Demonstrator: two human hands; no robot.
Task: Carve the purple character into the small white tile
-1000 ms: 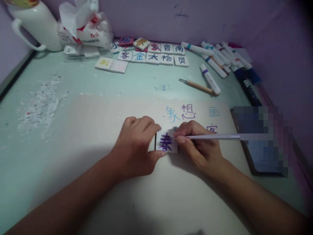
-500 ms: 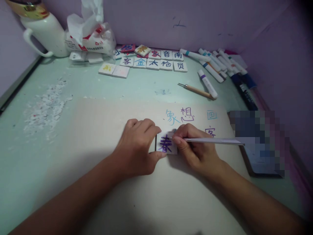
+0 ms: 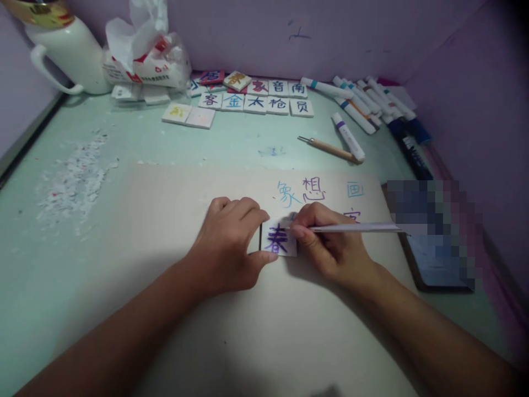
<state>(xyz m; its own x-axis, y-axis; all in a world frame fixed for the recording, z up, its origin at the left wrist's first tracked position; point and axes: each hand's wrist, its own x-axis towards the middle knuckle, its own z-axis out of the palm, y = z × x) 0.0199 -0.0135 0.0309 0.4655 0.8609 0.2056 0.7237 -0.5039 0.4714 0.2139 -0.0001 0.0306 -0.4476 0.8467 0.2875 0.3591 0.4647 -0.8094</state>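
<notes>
A small white square tile point(image 3: 291, 246) with a dark purple character lies on the beige sheet point(image 3: 173, 220). My left hand point(image 3: 231, 242) steadies the tile, forefinger at its top edge and thumb at its bottom edge. In a pen-like grip, my right hand point(image 3: 330, 237) holds a slim, pale carving knife point(image 3: 355, 227). Its tip meets the right part of the purple character, though the very point is too small to make out. The side of my right hand rests against the sheet just right of the tile.
Several character tiles point(image 3: 255, 103) stand in rows at the back. A wooden-handled gouge point(image 3: 333, 150) and a purple-banded marker point(image 3: 349, 138) lie beyond the sheet; more markers point(image 3: 359, 113) are behind. White shavings point(image 3: 76, 176) lie left, a phone point(image 3: 438, 259) right, a tissue pack point(image 3: 149, 69) and white jug point(image 3: 66, 55) back left.
The whole view has shifted slightly, so everything sits a little higher and further left. Both hands keep their grip, and the knife tip stays on the character with little visible movement.
</notes>
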